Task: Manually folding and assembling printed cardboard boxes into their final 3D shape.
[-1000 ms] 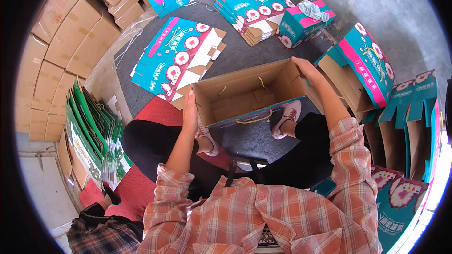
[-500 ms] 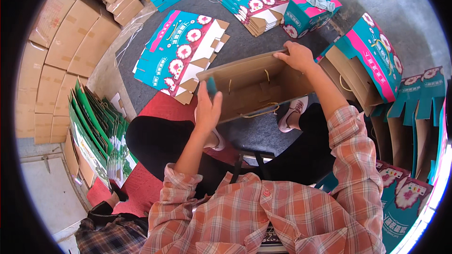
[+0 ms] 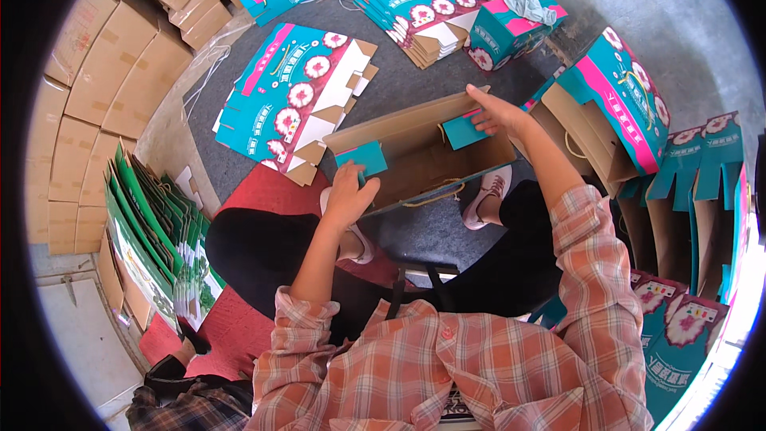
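Cardboard box (image 3: 407, 129) is smack between both hands in the head view, opening facing up at the camera. Left hand's (image 3: 351, 195) loosely spread, fingertips at the left teal flap (image 3: 365, 160); right hand's (image 3: 501, 118) fanned pretty wide against the right teal flap (image 3: 463, 133).

Cam's up on my head, left one of a side-by-side fisheye pair, aimed down over my plaid shirt (image 3: 447, 359) at my left hand (image 3: 349, 199) and right hand (image 3: 503, 117), close enough that the shirt fills the bottom. Wide enough to catch cartons (image 3: 89, 88) far left and grey wall (image 3: 638, 8) upper right, too.
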`<state>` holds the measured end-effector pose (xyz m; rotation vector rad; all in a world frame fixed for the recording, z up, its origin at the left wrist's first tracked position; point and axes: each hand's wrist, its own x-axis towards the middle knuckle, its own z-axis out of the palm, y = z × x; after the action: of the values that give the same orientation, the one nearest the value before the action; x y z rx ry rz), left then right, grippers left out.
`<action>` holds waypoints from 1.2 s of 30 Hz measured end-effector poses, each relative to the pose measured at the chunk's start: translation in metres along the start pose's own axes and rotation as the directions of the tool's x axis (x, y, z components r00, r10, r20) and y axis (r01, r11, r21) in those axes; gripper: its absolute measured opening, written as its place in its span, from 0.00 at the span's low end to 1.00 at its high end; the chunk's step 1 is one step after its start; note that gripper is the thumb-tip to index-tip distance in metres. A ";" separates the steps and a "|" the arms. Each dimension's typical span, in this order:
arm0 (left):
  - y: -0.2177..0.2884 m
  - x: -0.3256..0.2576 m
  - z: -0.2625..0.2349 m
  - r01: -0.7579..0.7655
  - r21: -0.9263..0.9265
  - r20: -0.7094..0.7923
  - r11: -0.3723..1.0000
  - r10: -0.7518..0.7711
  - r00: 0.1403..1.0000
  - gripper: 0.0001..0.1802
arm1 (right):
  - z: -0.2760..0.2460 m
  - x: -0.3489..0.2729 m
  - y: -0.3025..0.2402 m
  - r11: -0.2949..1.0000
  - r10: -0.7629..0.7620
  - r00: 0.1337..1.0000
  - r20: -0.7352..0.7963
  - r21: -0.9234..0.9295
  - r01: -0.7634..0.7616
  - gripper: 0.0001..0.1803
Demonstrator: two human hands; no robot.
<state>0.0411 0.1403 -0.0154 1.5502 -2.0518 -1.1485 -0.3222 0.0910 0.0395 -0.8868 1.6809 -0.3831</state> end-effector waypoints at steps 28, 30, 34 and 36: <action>0.004 -0.022 -0.020 0.032 -0.154 0.018 0.988 -0.029 0.999 0.37 | 0.036 0.001 -0.008 0.127 -0.248 0.955 0.164 -0.972 0.200 0.51; 0.018 -0.023 -0.023 0.077 -0.271 0.028 0.959 -0.072 0.997 0.40 | 0.038 0.004 -0.002 0.133 -0.237 0.955 0.179 -0.968 0.214 0.54; 0.011 -0.017 -0.018 0.178 -0.643 0.012 0.745 -0.223 0.975 0.43 | 0.049 0.010 0.011 0.104 -0.347 0.928 0.135 -0.978 0.181 0.52; 0.004 -0.015 -0.013 0.130 -0.587 -0.048 0.799 -0.194 0.980 0.44 | 0.052 0.011 0.018 0.097 -0.399 0.911 0.106 -0.983 0.157 0.51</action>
<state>0.0525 0.1494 -0.0010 1.4381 -1.3206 -1.5365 -0.2805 0.1048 0.0037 -2.2858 1.8359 0.5968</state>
